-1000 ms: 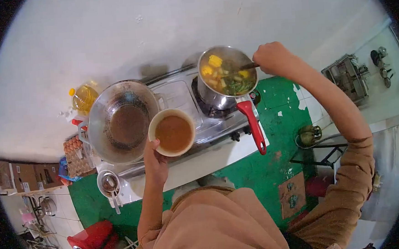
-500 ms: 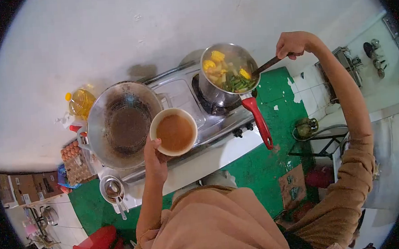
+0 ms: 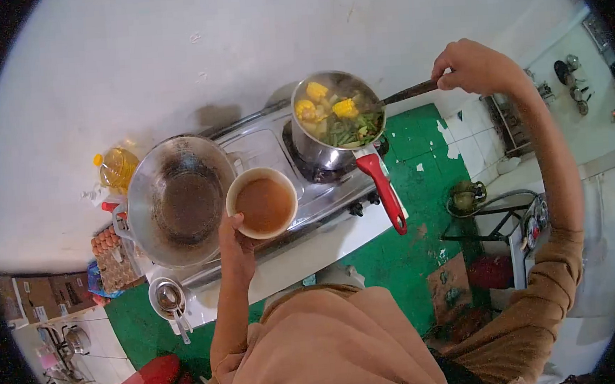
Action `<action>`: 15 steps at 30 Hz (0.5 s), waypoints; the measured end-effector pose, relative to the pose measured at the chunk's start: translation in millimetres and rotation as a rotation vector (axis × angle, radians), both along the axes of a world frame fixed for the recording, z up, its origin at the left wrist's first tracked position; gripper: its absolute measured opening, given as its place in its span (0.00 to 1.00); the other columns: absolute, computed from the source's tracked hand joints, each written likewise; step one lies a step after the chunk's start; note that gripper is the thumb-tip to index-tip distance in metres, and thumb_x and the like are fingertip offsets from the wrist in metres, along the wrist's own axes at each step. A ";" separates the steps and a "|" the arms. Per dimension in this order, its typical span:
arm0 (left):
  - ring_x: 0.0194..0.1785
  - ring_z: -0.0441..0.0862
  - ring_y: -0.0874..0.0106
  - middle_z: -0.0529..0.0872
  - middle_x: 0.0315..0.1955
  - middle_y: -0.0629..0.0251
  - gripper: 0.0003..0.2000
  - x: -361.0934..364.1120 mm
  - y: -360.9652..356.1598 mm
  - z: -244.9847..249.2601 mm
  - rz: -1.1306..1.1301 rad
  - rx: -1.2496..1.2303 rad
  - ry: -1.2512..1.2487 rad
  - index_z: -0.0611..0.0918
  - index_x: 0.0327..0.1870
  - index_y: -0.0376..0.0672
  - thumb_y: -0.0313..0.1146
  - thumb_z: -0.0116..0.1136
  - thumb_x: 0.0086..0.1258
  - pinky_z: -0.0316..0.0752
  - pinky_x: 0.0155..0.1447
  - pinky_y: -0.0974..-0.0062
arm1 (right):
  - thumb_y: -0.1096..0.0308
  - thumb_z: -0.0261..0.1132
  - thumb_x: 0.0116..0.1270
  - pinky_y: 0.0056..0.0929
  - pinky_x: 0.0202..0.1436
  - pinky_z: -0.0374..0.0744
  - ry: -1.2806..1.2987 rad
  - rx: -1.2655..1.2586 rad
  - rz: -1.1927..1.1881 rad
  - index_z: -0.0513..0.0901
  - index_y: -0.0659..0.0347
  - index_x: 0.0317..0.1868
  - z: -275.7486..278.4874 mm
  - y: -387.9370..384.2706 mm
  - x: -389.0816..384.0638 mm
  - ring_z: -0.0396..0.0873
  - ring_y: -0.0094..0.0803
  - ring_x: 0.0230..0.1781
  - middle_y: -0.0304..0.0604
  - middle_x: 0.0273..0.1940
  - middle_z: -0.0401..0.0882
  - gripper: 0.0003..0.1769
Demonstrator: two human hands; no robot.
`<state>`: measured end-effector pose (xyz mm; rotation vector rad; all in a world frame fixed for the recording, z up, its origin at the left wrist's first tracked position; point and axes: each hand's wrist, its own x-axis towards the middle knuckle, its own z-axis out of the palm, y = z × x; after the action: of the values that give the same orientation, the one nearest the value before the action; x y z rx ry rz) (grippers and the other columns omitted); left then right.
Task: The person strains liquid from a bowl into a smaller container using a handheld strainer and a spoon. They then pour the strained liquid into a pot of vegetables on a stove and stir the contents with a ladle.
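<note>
My left hand (image 3: 236,247) grips a cream-white bowl (image 3: 230,209) of orange-brown liquid, its thumb over the near rim. The bowl is held in front of the stove, overlapping the wok's right edge in this view. High on the right, my right hand (image 3: 470,68) is closed around the end of a dark long-handled utensil (image 3: 410,92). The utensil slants down into a steel saucepan (image 3: 317,151) with a red handle (image 3: 385,191); its working end is hidden in the food. Corn pieces (image 3: 345,109) and green vegetables (image 3: 351,130) fill the pan, which sits on the right burner.
A large wok (image 3: 143,202) rests on the left of the gas stove (image 3: 265,135). Beyond it stand an oil bottle (image 3: 117,168) and egg trays (image 3: 117,269). A small bowl with a strainer (image 3: 167,297) sits at the counter's left corner. A wall (image 3: 255,33) rises behind.
My right hand has moved up and right, and the utensil lies flatter across the pan's rim. The corn and greens have shifted. My left hand still holds the bowl, and the view has shifted slightly.
</note>
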<state>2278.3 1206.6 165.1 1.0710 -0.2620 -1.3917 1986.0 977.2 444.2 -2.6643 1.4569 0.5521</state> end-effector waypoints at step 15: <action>0.53 0.79 0.59 0.76 0.54 0.56 0.27 -40.3 -13.2 8.0 0.117 -0.003 -0.067 0.69 0.58 0.40 0.47 0.53 0.61 0.82 0.45 0.57 | 0.68 0.59 0.57 0.36 0.27 0.78 0.090 -0.608 0.422 0.80 0.52 0.47 -24.4 81.9 -28.7 0.80 0.40 0.26 0.41 0.27 0.75 0.16</action>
<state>2237.9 1193.5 173.0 1.1149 -0.2461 -1.2519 1957.3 1059.1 419.8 -3.5069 1.2288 0.2729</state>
